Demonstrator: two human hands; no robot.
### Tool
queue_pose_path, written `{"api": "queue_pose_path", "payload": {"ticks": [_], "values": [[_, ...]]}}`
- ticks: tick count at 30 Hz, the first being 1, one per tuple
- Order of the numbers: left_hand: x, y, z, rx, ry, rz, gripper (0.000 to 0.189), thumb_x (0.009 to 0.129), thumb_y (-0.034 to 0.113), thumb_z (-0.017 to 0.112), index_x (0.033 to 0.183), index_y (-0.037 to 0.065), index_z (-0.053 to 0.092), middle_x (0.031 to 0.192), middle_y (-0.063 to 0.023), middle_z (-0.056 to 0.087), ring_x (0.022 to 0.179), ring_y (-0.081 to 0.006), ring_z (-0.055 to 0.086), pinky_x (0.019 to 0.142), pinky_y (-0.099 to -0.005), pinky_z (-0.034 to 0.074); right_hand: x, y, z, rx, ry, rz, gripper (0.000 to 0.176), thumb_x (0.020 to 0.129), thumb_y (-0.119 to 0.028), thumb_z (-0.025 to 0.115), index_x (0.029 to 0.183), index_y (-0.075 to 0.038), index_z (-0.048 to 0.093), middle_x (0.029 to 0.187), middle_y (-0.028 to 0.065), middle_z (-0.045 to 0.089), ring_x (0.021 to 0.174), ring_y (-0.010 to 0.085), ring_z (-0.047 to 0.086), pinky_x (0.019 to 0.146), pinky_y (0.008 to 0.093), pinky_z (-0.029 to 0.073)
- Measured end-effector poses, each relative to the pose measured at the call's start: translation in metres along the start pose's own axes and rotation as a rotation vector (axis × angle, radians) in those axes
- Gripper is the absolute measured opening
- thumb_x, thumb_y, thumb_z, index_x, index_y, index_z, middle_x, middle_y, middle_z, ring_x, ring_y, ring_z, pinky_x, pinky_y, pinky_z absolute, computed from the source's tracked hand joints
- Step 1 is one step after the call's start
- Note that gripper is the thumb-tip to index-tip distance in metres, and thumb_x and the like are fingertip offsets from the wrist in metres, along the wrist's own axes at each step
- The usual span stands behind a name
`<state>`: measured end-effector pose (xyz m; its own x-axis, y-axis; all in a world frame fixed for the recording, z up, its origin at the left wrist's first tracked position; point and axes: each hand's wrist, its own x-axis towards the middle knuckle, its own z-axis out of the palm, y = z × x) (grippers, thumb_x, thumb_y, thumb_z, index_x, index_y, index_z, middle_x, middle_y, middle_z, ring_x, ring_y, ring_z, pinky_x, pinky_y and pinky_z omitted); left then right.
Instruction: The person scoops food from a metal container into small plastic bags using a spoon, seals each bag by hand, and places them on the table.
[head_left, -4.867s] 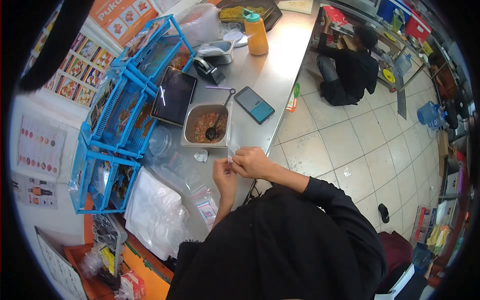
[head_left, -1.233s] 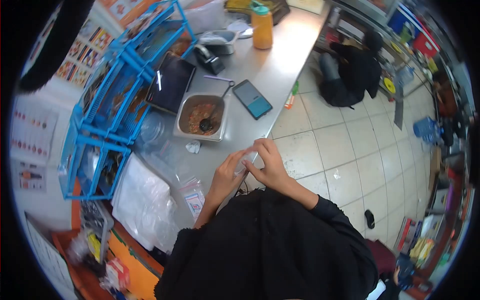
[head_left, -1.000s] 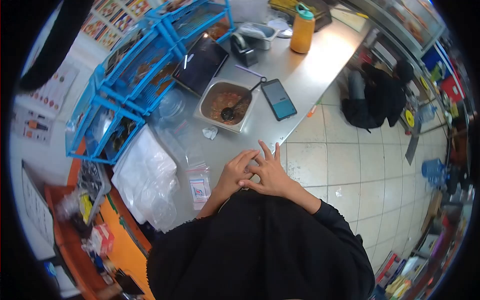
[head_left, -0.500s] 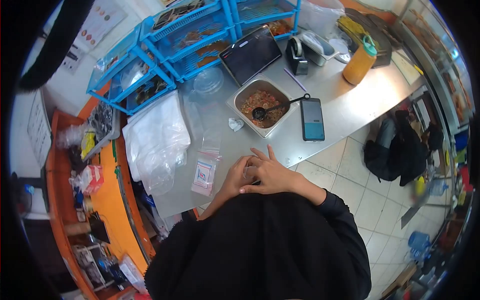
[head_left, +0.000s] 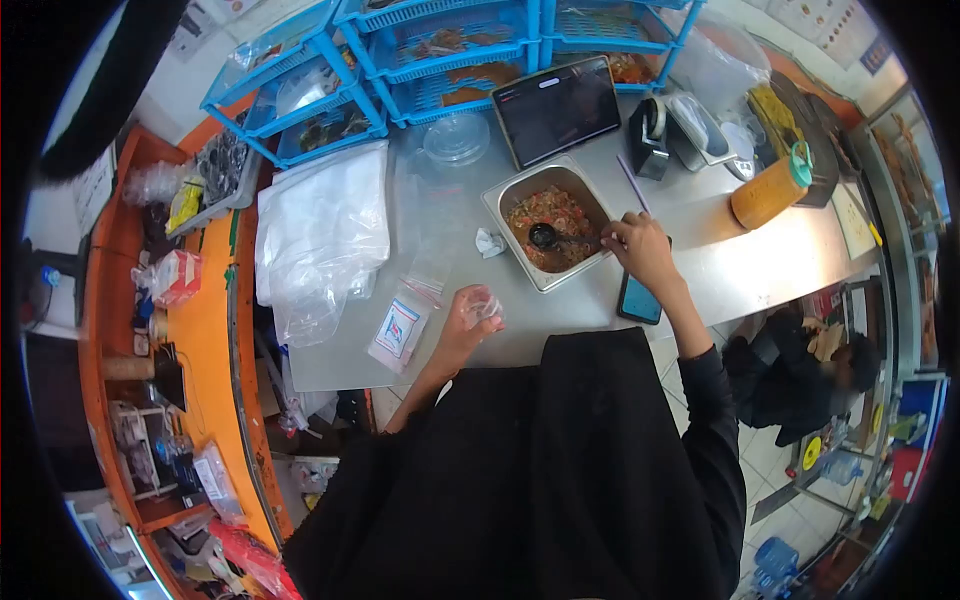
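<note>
My right hand (head_left: 645, 252) pinches the handle end of a black ladle (head_left: 543, 236). The ladle's bowl lies in chopped, reddish food (head_left: 555, 208) inside a rectangular steel pan (head_left: 572, 277). Closed around a small piece of clear plastic, apparently a bag (head_left: 484, 307), my left hand (head_left: 463, 330) hovers near the table's front edge. Beside it lies a pack of small zip bags (head_left: 400, 328) with a blue and red print. A phone (head_left: 640, 301) is partly covered by my right forearm. A crumpled white tissue (head_left: 489, 242) rests left of the pan.
Blue tiered racks (head_left: 440, 65) line the back of the steel table (head_left: 330, 365). A tablet (head_left: 556, 110), tape dispenser (head_left: 650, 138) and orange bottle (head_left: 768, 196) stand there too. Clear plastic bags (head_left: 325, 225) lie left. Another person (head_left: 800, 375) is low at the right.
My hands have parted. The right has reached forward to the ladle handle; the left has moved slightly left, with clear plastic showing in it. The view has shifted.
</note>
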<state>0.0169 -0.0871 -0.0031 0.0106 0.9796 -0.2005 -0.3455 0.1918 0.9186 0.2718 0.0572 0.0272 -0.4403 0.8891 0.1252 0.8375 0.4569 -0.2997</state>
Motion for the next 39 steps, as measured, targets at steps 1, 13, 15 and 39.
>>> {"api": "queue_pose_path", "payload": {"ticks": [1,13,15,39], "values": [[0.003,-0.001,0.002,-0.005,0.013,0.002,0.049,0.073,0.015,0.064,0.112,0.003,0.037,0.104,-0.0069,0.044,0.095,-0.0171,0.046,0.076,-0.0276,0.043,-0.001,-0.003,0.003,0.001,-0.007,-0.012,0.012,0.068,-0.022,0.062,0.078,-0.015,0.062,0.074,0.0030,0.053,0.080,0.0219,0.048,0.071,0.0352,0.038],[0.039,-0.013,0.049,0.632,-0.522,0.119,0.044,0.076,0.016,0.060,0.115,0.007,0.043,0.110,-0.0071,0.051,0.103,-0.0177,0.048,0.085,-0.0304,0.040,0.004,-0.008,-0.007,-0.353,0.014,-0.081,0.011,0.070,-0.013,0.055,0.081,-0.013,0.058,0.075,0.0035,0.054,0.081,0.0190,0.048,0.070,0.0353,0.033],[0.042,-0.011,0.047,0.653,-0.518,0.116,0.043,0.075,0.017,0.061,0.114,0.007,0.045,0.111,-0.0061,0.051,0.102,-0.0179,0.049,0.085,-0.0305,0.040,0.011,-0.014,-0.007,-0.373,0.139,-0.143,0.013,0.069,-0.012,0.054,0.081,-0.013,0.058,0.077,0.0019,0.053,0.082,0.0178,0.047,0.072,0.0354,0.033],[0.045,0.004,0.018,0.760,-0.339,0.148,0.042,0.072,0.023,0.064,0.110,0.012,0.051,0.105,-0.0049,0.056,0.091,-0.0199,0.054,0.076,-0.0307,0.044,0.035,-0.005,-0.037,0.152,-0.111,-0.393,0.009,0.062,-0.015,0.066,0.071,-0.013,0.067,0.063,0.0000,0.053,0.076,0.0186,0.043,0.072,0.0299,0.033]]}}
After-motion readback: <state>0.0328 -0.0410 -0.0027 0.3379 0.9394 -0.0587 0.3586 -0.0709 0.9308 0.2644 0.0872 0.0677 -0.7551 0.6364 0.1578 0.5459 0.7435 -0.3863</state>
